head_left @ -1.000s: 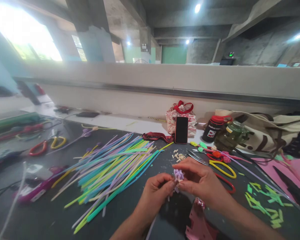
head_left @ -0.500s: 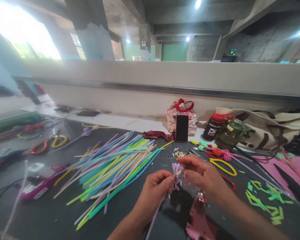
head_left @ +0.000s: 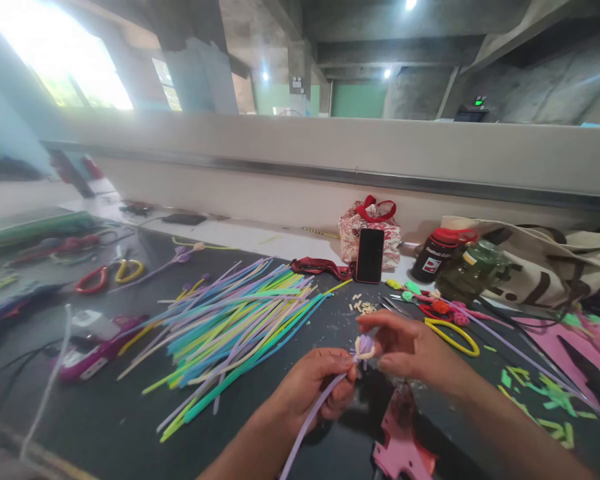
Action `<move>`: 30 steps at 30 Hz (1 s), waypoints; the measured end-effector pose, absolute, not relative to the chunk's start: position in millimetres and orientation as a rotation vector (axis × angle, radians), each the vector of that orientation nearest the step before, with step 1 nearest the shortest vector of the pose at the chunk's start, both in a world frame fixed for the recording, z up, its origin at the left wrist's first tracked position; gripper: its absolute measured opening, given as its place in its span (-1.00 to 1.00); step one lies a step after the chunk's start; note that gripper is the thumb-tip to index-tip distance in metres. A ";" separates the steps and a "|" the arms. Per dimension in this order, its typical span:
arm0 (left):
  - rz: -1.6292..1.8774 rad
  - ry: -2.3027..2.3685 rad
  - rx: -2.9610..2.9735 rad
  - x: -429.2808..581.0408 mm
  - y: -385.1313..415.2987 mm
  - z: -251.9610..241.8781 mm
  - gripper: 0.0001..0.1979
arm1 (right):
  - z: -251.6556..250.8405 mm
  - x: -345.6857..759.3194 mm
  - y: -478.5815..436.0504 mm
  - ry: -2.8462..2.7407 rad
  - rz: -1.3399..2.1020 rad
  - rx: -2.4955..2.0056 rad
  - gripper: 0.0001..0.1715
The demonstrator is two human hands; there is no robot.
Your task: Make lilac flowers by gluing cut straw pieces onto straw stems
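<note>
My left hand (head_left: pixel 314 388) is closed round the upper end of a lilac straw stem (head_left: pixel 307 427) that runs down toward me. At its tip sits a small lilac and cream flower head (head_left: pixel 365 347). My right hand (head_left: pixel 409 347) pinches that flower head between thumb and fingertips. Both hands hover just above the dark table top (head_left: pixel 110 427), right of a big fanned pile of coloured straws (head_left: pixel 235 323). A pink glue gun (head_left: pixel 403 450) lies just below my right wrist.
Scissors with yellow and red handles (head_left: pixel 453 333) lie right of my hands, with green cut scraps (head_left: pixel 545 397) beyond. A phone (head_left: pixel 370 255) leans on a patterned pouch (head_left: pixel 353 233). Bottles (head_left: pixel 437 255) and a canvas bag (head_left: pixel 545 263) stand at the back right. A purple tool (head_left: pixel 97 352) lies left.
The camera has tilted and shifted a little. My left hand slid down and now shows the long lilac stem; my right hand stays pinched on the flower head, which has turned.
</note>
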State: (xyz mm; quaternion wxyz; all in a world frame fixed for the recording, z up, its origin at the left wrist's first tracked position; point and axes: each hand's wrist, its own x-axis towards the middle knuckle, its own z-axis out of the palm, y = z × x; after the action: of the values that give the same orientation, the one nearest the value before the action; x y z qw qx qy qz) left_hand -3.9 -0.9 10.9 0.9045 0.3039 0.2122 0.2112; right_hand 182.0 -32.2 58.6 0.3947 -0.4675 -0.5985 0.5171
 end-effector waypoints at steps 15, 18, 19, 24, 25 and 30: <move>0.376 0.502 0.737 -2.0 -2.3 11.7 -0.82 | 65.6 177.1 -34.2 -1.761 1.230 -1.257 -0.49; 0.453 0.602 0.768 -1.6 -3.4 13.1 -0.78 | 64.7 183.7 -35.8 -1.656 1.230 -1.271 -0.45; 0.493 0.632 0.775 -2.0 -3.6 14.0 -0.78 | 63.9 187.2 -36.3 -1.596 1.214 -1.294 -0.47; 0.612 0.624 0.736 -8.4 -2.0 20.4 -0.73 | 56.4 210.1 -39.9 -1.365 1.054 -1.517 -0.57; 0.621 0.611 0.726 -9.8 -1.5 21.3 -0.72 | 54.4 215.0 -40.6 -1.339 1.023 -1.541 -0.57; 0.619 0.603 0.721 -12.6 -0.3 21.3 -0.66 | 42.3 237.7 -36.0 -1.318 0.893 -1.690 -0.55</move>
State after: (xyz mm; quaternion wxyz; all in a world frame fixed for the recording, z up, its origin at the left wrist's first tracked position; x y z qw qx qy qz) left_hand -12.6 -0.3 21.3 0.8458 0.3419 0.2857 0.2934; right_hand 237.7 -36.0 42.3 0.3985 -0.6675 -0.5208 0.3527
